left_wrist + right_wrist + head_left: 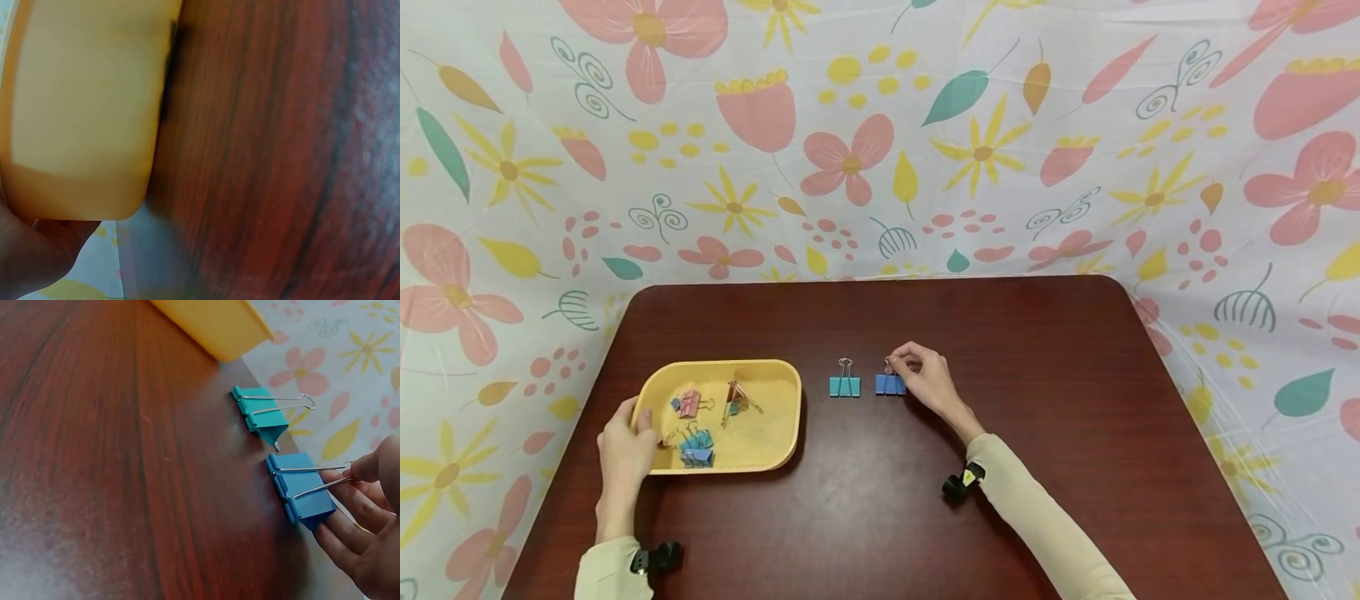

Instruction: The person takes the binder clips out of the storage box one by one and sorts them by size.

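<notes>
A blue binder clip point(890, 384) stands on the table, and my right hand point(928, 382) pinches its wire handle between thumb and fingers. The right wrist view shows that blue clip point(304, 487) close up, with the fingers behind it. Just left of it is a teal binder clip point(845, 387), apart from the hand. My left hand point(627, 442) grips the left end of a yellow tray point(790, 417), thumb over the rim. Inside lie a pink binder clip point(689, 404), a teal clip point(698, 439), a blue clip point(697, 457) and a clip with copper-coloured handles point(739, 402).
The dark wooden table point(850, 517) has rounded back corners. A floral cloth point(850, 167) hangs behind it and along its sides. Small black wrist cameras are strapped to both sleeves, the right one point(958, 483) close above the tabletop.
</notes>
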The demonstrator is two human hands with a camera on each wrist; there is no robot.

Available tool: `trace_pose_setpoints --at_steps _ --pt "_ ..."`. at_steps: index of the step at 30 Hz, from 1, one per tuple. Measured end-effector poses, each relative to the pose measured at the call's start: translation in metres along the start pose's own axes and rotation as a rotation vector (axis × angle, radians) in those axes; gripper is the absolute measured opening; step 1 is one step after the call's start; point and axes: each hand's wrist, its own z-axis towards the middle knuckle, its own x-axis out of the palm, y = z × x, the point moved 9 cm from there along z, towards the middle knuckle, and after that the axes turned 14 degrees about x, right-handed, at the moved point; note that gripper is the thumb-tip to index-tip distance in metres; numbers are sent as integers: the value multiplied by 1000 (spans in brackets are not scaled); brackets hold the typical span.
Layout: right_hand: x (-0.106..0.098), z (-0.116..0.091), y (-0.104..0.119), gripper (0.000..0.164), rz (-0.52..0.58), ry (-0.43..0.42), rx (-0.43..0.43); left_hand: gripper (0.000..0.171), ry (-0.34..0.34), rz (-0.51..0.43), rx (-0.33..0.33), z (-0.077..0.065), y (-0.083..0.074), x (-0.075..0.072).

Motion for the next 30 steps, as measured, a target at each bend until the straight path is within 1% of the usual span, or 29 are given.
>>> trace_pose_setpoints --at_steps 6,14,24,27,30 --pt "1 -2 -1 8 -14 -11 5 39 -1 -5 3 -1 0 -1" --pt "-2 -2 4 13 -17 -14 -6 38 -8 -4 8 0 0 -2" --pt "-4 10 22 13 -39 -16 -13 38 -15 8 22 2 -1 -2" --pt "-3 12 29 13 -24 -6 -15 38 -9 5 20 2 0 -1" --pt "1 15 39 12 -10 9 -35 38 -4 6 16 2 1 0"
